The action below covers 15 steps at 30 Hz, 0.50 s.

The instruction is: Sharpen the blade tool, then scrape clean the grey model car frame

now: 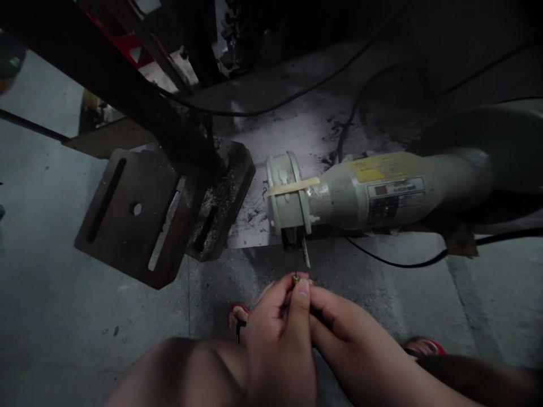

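A bench grinder [382, 189] with a pale green-grey housing lies across the bench, its wheel guard [285, 192] at the left end and a strip of tape stuck over it. Just below the guard, my two hands meet. My left hand [280, 339] is closed, its thumb pressing a small brass-coloured piece [296, 279] from which a thin dark pin seems to point up at the guard opening. My right hand [343, 322] is closed against the left, its fingers partly hidden behind it; it appears to support the same piece.
At left stands a drill press with a slotted metal table [136, 212] and a base [224, 198] littered with shavings. A black cable [254, 113] crosses the bench [271, 133]. My feet in sandals [238, 316] rest on the concrete floor [148, 311].
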### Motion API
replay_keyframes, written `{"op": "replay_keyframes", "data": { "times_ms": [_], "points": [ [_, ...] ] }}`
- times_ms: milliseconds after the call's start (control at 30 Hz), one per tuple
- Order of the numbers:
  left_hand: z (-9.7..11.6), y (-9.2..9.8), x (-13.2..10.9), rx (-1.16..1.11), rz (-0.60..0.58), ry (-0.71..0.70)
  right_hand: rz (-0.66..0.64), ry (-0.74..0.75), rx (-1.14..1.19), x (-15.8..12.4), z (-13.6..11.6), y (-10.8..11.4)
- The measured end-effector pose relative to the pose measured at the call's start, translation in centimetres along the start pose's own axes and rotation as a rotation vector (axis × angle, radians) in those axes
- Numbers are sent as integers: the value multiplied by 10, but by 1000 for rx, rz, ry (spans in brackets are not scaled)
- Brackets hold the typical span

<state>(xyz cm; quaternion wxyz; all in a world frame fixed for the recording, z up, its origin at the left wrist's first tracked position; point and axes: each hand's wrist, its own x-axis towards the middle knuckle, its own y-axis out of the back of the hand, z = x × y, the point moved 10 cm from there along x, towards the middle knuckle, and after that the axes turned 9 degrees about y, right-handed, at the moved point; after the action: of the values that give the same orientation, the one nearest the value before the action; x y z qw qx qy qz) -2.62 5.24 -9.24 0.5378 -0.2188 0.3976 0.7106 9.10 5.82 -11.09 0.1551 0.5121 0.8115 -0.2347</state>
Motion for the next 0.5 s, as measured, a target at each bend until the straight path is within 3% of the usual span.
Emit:
{"op": "replay_keyframes", "data": {
  "times_ms": [500],
  "points": [
    [7,0,-2,10,4,11,22,20,8,-1,-4,2]
  ]
}}
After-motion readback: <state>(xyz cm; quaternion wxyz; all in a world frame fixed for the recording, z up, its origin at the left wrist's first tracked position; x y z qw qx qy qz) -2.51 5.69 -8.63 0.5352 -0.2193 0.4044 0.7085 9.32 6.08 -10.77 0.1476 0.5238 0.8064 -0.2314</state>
